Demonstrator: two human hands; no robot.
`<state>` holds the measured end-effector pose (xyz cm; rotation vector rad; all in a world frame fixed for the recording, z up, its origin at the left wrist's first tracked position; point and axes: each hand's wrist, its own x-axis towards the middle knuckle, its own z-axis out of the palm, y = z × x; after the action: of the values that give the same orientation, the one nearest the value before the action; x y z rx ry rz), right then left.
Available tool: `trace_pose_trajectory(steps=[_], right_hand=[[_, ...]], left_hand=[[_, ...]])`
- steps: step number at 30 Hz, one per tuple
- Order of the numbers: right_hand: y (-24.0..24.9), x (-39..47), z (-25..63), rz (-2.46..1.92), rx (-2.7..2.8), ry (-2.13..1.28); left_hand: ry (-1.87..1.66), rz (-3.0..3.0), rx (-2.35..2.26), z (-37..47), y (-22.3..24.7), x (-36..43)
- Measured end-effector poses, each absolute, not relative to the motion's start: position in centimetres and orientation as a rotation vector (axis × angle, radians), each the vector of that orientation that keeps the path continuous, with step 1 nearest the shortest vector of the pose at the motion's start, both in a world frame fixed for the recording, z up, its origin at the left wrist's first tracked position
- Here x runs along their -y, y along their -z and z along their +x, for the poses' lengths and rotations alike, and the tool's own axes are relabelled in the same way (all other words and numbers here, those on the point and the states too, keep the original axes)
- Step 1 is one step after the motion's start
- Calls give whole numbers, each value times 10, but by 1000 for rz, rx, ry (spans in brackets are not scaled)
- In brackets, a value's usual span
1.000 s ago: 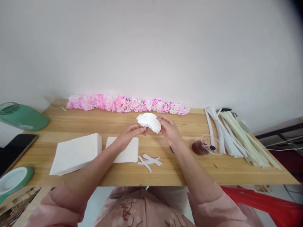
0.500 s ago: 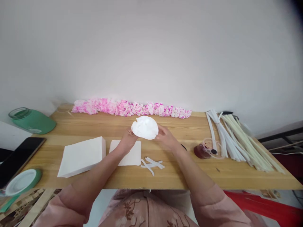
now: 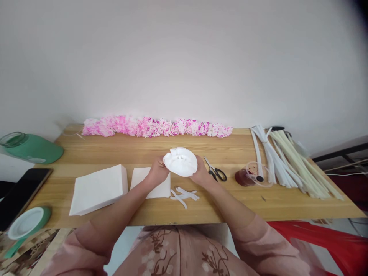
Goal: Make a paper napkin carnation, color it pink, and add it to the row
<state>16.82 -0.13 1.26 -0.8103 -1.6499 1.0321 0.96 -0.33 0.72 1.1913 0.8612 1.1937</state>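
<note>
A round, gathered piece of white tissue paper [image 3: 181,162] is held up over the middle of the table. My left hand [image 3: 158,170] grips its left edge, and my right hand [image 3: 201,173] grips the right edge; the paper hides part of the fingers of both. Under my left forearm lies a flat white paper sheet stack [image 3: 161,188]. Short white strips [image 3: 184,194] are scattered just below the held paper. Black-handled scissors [image 3: 217,173] lie beside my right hand.
A thick white paper stack [image 3: 99,188] sits at left, near a phone [image 3: 27,193] and a green jar [image 3: 36,147]. Pink-dyed paper flowers [image 3: 149,126] line the wall. At right are a cup of dark red liquid [image 3: 244,177] and bundled white strips [image 3: 274,161].
Both hands and the white paper have shifted slightly right and down in view. The scissors, mostly hidden before, now show beside my right hand. My view has tilted a little.
</note>
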Motion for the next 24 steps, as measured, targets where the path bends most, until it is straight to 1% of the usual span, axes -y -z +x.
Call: trace_pose_trajectory(steps=[8,14,18,22,24], right_hand=[[-9,1,166,-871,1579,-1049],[-9,0,164,-975,1444,-1249],[-17,1,164,-956,1440,-1333],[-22,-1,167,-927,1449,-1303],[-26,-3,170,-926,1430,-1222]], left_hand=[[-1097,1306,-859,8,-1,2],[-1007,1363,-936,7,1,1],[-1008,1387,-1014,6,-3,1],[-1019,1428,-1053,5,-5,1],[-1027,1422,-1091,4,-4,1]])
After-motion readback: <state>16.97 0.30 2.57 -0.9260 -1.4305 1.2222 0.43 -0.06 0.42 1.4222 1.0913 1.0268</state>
